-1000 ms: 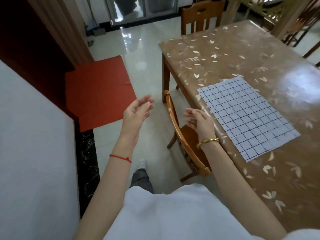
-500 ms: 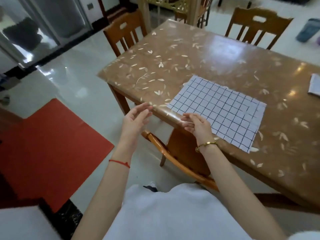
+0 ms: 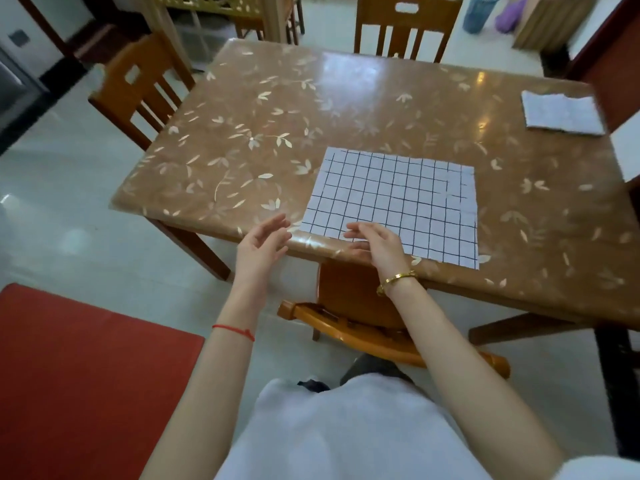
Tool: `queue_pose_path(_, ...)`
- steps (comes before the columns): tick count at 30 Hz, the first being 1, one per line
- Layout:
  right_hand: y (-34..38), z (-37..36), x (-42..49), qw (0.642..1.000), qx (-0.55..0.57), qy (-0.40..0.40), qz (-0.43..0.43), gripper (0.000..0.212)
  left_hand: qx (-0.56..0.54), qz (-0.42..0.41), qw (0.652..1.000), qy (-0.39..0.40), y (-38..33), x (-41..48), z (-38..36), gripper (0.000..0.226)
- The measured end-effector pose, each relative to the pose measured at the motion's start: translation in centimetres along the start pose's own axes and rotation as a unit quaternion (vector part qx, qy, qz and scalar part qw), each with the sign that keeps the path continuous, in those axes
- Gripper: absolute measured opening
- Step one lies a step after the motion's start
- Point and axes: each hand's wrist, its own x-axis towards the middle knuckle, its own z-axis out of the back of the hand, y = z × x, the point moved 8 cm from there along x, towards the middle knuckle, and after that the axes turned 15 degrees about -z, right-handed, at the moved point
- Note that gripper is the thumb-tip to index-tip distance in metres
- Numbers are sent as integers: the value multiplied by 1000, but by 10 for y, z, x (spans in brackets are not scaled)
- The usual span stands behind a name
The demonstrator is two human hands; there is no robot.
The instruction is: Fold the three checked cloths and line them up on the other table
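**Both hands poised at the near edge of the bench**

A wide stretch of bare bench (image 3: 263, 140) is seen beyond and to the left of the spread checked cloth (image 3: 394, 199), up to the far edge where two wooden chairs (image 3: 401, 26) are drawn in. A third chair (image 3: 363, 327) is tucked under the near edge, just below the cloth. Open tiled floor (image 3: 69, 209) is seen to the left of the bench, with a red mat (image 3: 79, 368) nearer the person.

The spread checked cloth is laid flat near the front edge of the bench, its near-left corner almost at the rim. The right hand (image 3: 379, 245) is held over that near-left part, fingers loosely curled and released, grasping nothing; whether the fingertips touch the fabric cannot be told. The left hand (image 3: 261, 245) is held just off the bench edge, left of the cloth, open and empty.

The cloth is white with a thin dark grid and lies unfolded. A folded checked cloth (image 3: 561, 114) is seen far to the right of it, near the bench's far-right corner.
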Motion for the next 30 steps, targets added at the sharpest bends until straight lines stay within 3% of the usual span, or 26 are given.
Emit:
queue_pose_path(6, 13, 18, 26, 999, -33, -24, 19, 23, 18, 2, 1000, 25, 10, 25, -23, 26)
queue_pose_path(19, 64, 50, 115, 989, -141, 0, 34, 20, 131, 29, 989, -57, 65, 86, -55, 32)
queue_pose_path(30, 123, 32, 244, 945, -321, -5, 56, 22, 233, 86, 963, -104, 128, 145, -55, 41)
